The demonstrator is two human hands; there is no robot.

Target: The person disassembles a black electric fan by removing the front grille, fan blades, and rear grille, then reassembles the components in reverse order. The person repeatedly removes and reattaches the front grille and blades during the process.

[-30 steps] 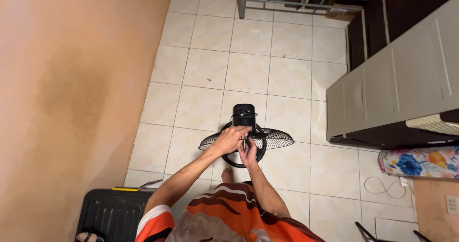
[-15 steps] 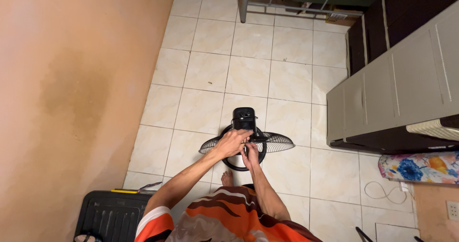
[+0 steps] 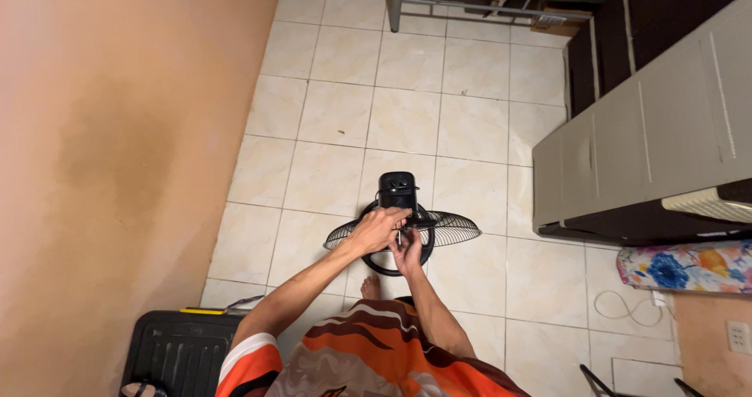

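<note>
So, looking straight down: a black fan [image 3: 407, 228] stands on the cream tiled floor [image 3: 407, 115], just ahead of the person's bare foot [image 3: 370, 287]. Its wire grille lies flat, long axis running left-right, with the boxy plastic motor housing on the far side. The left hand [image 3: 378, 229] is curled over the hub at the grille's centre, closed on it. The right hand [image 3: 407, 250] sits just behind and under, fingers pinched around something small and pale; can't tell what. A ribbed black toolbox [image 3: 176, 350] sits near the wall, well apart.
</note>
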